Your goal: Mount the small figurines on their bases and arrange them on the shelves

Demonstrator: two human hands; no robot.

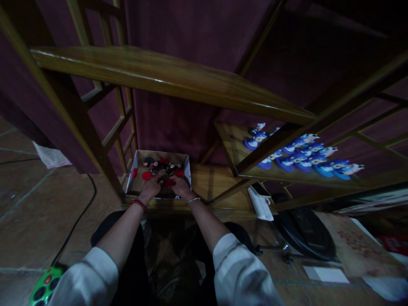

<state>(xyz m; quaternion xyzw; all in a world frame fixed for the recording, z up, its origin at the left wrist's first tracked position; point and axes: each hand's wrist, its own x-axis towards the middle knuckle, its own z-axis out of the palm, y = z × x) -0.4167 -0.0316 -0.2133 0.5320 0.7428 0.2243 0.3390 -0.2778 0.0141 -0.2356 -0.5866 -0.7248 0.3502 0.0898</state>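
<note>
Both of my hands reach into a shallow cardboard box (135,187) on the low wooden shelf. My left hand (152,187) and my right hand (180,187) meet at a small dark figurine with a red base (168,182), near the box's front side. Fingers of both hands bend around it, though the dim light hides the exact grip. Behind them in the box lie several small black and red figurines (162,165). A loose red disc (146,175) rests at the left, beside my left hand.
Blue and white figurines (299,157) stand in rows on a higher shelf at right. A wooden beam (172,80) crosses above my hands. A phone (260,189) lies on a white item at the shelf edge. A black round stool (306,233) and a green power strip (46,287) are on the floor.
</note>
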